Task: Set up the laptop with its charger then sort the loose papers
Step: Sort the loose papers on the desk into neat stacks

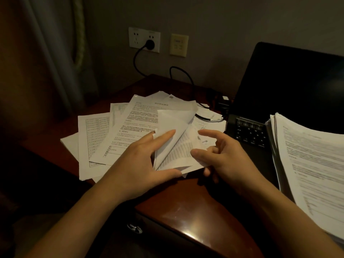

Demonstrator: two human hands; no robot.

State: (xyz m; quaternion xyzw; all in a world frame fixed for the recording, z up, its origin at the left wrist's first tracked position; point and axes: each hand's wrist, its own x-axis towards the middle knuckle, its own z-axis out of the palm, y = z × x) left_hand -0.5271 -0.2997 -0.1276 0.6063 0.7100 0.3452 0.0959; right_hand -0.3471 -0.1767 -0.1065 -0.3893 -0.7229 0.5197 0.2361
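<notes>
left hand (141, 161) and right hand (227, 157) both pinch the light, floppy papers (178, 151) by the near edge, likely the safest hold.

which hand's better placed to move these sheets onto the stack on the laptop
Right. The right hand is at the right edge of the held sheets, beside the paper stack on the laptop; the left hand, gripping them, would have to cross over.

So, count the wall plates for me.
2: a white socket plate with the plug in it, and a beige plate just right of it. The laptop may hide more.
</notes>
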